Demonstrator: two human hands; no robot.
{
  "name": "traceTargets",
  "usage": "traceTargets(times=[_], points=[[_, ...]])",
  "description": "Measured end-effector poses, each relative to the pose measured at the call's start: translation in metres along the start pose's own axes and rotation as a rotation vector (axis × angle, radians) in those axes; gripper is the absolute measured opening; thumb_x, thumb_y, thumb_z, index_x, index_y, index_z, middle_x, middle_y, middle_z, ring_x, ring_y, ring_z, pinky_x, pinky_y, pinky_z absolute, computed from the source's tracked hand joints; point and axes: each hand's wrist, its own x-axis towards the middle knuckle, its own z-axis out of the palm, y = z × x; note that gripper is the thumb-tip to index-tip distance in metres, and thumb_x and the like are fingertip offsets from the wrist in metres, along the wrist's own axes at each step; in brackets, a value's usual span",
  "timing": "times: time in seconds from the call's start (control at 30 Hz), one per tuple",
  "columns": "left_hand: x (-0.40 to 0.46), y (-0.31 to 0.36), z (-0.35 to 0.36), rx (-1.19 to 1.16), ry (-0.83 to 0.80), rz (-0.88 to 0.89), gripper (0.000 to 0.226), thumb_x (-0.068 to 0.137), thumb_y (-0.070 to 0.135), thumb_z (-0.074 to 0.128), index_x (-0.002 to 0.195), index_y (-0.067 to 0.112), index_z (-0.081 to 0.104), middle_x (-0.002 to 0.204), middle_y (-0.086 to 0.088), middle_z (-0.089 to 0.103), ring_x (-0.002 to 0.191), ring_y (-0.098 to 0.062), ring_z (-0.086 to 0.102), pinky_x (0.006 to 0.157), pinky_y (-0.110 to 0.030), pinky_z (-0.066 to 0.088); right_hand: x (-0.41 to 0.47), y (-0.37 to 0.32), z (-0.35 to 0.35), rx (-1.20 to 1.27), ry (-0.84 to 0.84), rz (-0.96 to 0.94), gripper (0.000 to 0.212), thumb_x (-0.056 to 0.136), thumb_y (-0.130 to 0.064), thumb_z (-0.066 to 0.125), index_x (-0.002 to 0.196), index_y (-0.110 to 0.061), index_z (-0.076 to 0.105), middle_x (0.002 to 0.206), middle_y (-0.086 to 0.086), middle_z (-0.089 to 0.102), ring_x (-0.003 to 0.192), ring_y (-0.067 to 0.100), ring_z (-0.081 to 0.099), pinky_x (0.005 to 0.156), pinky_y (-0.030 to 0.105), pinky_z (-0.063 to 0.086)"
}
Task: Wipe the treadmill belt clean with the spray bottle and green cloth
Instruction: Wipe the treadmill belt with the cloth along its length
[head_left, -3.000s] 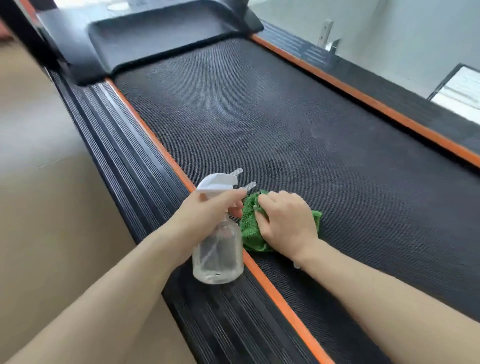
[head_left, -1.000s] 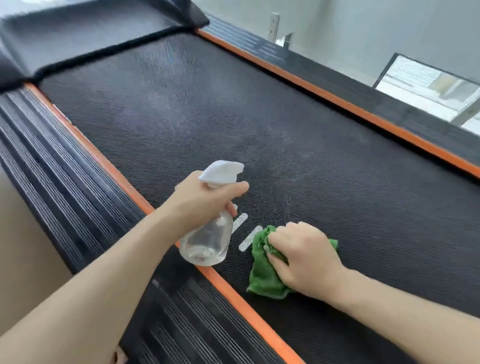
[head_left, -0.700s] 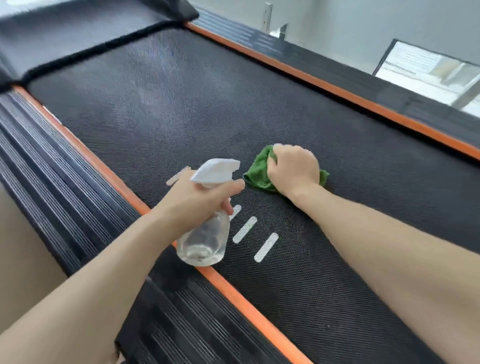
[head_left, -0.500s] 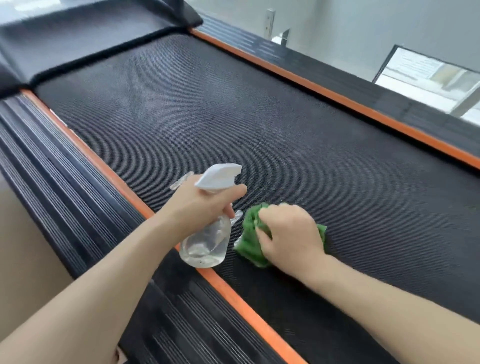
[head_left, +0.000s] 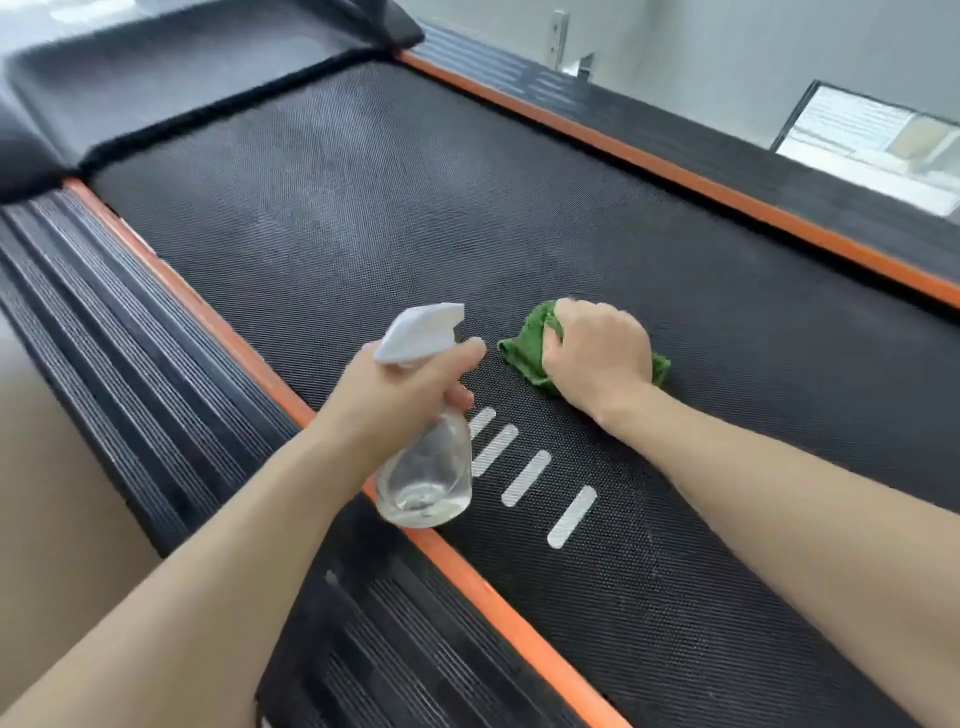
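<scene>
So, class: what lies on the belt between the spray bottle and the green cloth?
In the head view, only bare black belt separates spray bottle and green cloth; the white stripes lie nearer.

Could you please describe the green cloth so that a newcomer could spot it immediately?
Start at the black treadmill belt between its orange edge strips. The right hand grips the green cloth there, beyond four white dashes. It is the only green thing.
</scene>
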Motion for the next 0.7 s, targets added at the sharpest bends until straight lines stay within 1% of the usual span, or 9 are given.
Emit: traceTargets(times=[0.1, 0.17, 0.23, 0.3, 0.37, 0.47, 0.57, 0.63, 0.7], points=[[0.007, 0.001, -0.013, -0.025, 0.046, -0.01, 0.033, 0.088, 0.052, 0.078, 0.085, 0.019, 0.08, 0.084, 0.004, 0.08, 0.081, -0.014, 0.07, 0.079, -0.036, 0.055, -0.073, -0.028, -0.018, 0.12, 0.01, -0.25, 0.018, 0.081, -0.03, 0.057, 0.069, -0.02, 0.049, 0.069, 0.001, 0.058, 0.066, 0.028, 0.055, 0.06, 0.035, 0.038], [0.011, 0.002, -0.021, -0.046, 0.057, -0.012, 0.033, 0.087, 0.05, 0.08, 0.085, 0.017, 0.079, 0.084, 0.003, 0.079, 0.078, -0.012, 0.068, 0.073, -0.032, 0.052, -0.108, -0.039, -0.025, 0.183, -0.049, -0.427, 0.02, 0.078, -0.032, 0.061, 0.069, -0.02, 0.048, 0.068, 0.0, 0.054, 0.066, 0.027, 0.052, 0.06, 0.037, 0.039], [0.013, 0.003, -0.027, -0.079, 0.054, -0.018, 0.029, 0.091, 0.045, 0.077, 0.086, 0.017, 0.079, 0.084, 0.002, 0.079, 0.072, -0.008, 0.067, 0.07, -0.031, 0.05, -0.108, -0.037, -0.024, 0.195, -0.081, -0.561, 0.022, 0.079, -0.033, 0.063, 0.07, -0.021, 0.047, 0.069, -0.001, 0.053, 0.066, 0.025, 0.051, 0.061, 0.037, 0.039], [0.014, 0.005, -0.031, -0.092, 0.038, -0.021, 0.026, 0.093, 0.041, 0.075, 0.086, 0.016, 0.079, 0.084, 0.002, 0.078, 0.067, -0.004, 0.068, 0.073, -0.031, 0.05, -0.082, -0.033, -0.02, 0.175, -0.07, -0.644, 0.022, 0.082, -0.032, 0.062, 0.071, -0.02, 0.048, 0.069, -0.001, 0.054, 0.066, 0.024, 0.051, 0.062, 0.037, 0.039], [0.014, 0.004, -0.033, -0.097, 0.032, -0.021, 0.028, 0.092, 0.043, 0.077, 0.086, 0.016, 0.079, 0.084, 0.001, 0.079, 0.067, -0.005, 0.067, 0.076, -0.032, 0.05, -0.048, -0.039, -0.008, 0.147, -0.056, -0.594, 0.02, 0.083, -0.032, 0.059, 0.07, -0.019, 0.049, 0.068, 0.0, 0.056, 0.066, 0.026, 0.053, 0.062, 0.036, 0.039], [0.011, -0.001, -0.034, -0.09, 0.011, -0.034, 0.033, 0.084, 0.051, 0.077, 0.086, 0.018, 0.08, 0.086, 0.001, 0.081, 0.073, -0.01, 0.068, 0.081, -0.038, 0.054, 0.012, -0.058, 0.012, 0.105, -0.05, -0.325, 0.02, 0.086, -0.032, 0.054, 0.071, -0.02, 0.047, 0.073, 0.003, 0.063, 0.071, 0.031, 0.06, 0.064, 0.035, 0.038], [0.008, -0.001, -0.036, -0.074, 0.011, -0.045, 0.03, 0.091, 0.046, 0.075, 0.085, 0.017, 0.081, 0.089, -0.002, 0.082, 0.08, -0.015, 0.069, 0.091, -0.044, 0.057, 0.034, -0.074, 0.017, 0.064, -0.044, -0.158, 0.02, 0.09, -0.032, 0.052, 0.075, -0.018, 0.053, 0.079, 0.005, 0.067, 0.076, 0.032, 0.061, 0.067, 0.036, 0.041], [0.008, 0.001, -0.037, -0.084, 0.025, -0.057, 0.033, 0.091, 0.046, 0.076, 0.086, 0.013, 0.082, 0.093, -0.004, 0.082, 0.079, -0.016, 0.067, 0.088, -0.042, 0.057, 0.009, -0.073, 0.011, 0.089, -0.035, -0.185, 0.02, 0.088, -0.031, 0.051, 0.073, -0.018, 0.051, 0.075, 0.003, 0.064, 0.072, 0.03, 0.059, 0.068, 0.037, 0.044], [0.011, 0.004, -0.039, -0.098, 0.033, -0.058, 0.036, 0.089, 0.046, 0.078, 0.085, 0.011, 0.081, 0.089, -0.002, 0.082, 0.077, -0.016, 0.066, 0.08, -0.037, 0.053, -0.038, -0.063, -0.003, 0.161, -0.02, -0.295, 0.019, 0.082, -0.031, 0.052, 0.068, -0.019, 0.048, 0.068, 0.001, 0.057, 0.066, 0.028, 0.055, 0.063, 0.037, 0.042]])
